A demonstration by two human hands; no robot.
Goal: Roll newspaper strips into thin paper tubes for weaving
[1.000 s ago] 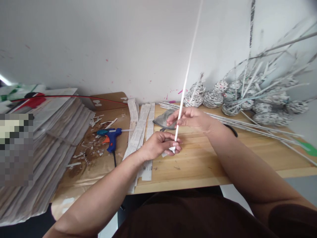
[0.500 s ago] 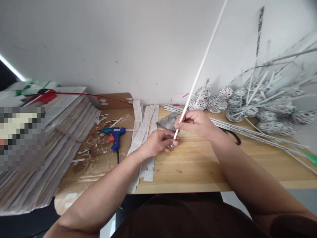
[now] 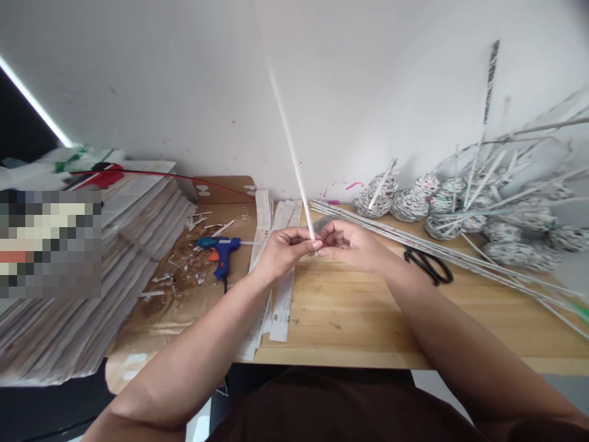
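Holding a slim, straight white rod (image 3: 293, 156), maybe rolled paper, by its lower end with the left hand (image 3: 286, 250); left thumb and forefinger pinching it. Right hand (image 3: 352, 247) meets it from 3 o'clock, fingers curled, tips close together right at the same end; cannot tell whether they grip the rod or only touch beside it. Rod is raised above the wooden table (image 3: 350, 334), tilted toward 11 o'clock, upper part blurred against the wall.

Step in hand, as judged: handling the rod's bottom end with both hands. Next move seems to call for a firm left pinch and fine right fingertip work there, with the long free end kept under control.

Clock from the hands: grey cloth (image 3: 326, 220) just behind at 12, partly hidden. Overlapping flat printed-paper strips (image 3: 281, 310) run from 10 down to 7, partly under the left arm. Blue glue gun with orange trigger (image 3: 224, 250) at 9, white scraps around it; tall stack of folded newspapers (image 3: 147, 230) farther out at 9. Bundle of thin pale paper sticks (image 3: 396, 232) stretches from 12 to about 4. Black looped handles (image 3: 435, 267), likely scissors, past 3. Bulbous woven newspaper shapes (image 3: 376, 193) at 2, against the wall.
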